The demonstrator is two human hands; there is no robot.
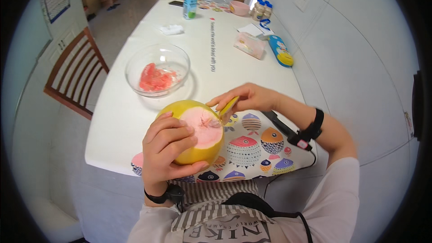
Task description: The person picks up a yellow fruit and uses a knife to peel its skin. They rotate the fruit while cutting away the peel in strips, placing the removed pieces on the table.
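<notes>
A yellow-skinned pomelo [204, 153] rests near the front of the table, its top cut away to bare pale pink pith with a rough, torn spot. My left hand [170, 141] is spread around its left side, with the fingers over the cut face and the thumb low on the rind. Between the thumb and fingers of my right hand [251, 98] is a piece of yellow rind [229, 106], at the pomelo's upper right edge. Whether that piece is still joined to the fruit is hard to tell. A clear glass bowl [184, 57] behind the pomelo holds red pomelo flesh [155, 77].
A crumpled tissue [172, 29], a blue carton [190, 6], a pink bowl [239, 8] and several blue-capped bottles [262, 9] stand farther back. Along the right lie a tissue pack [249, 45] and a blue-and-yellow case [280, 51]. A wooden chair [76, 71] is at left, a wall at right.
</notes>
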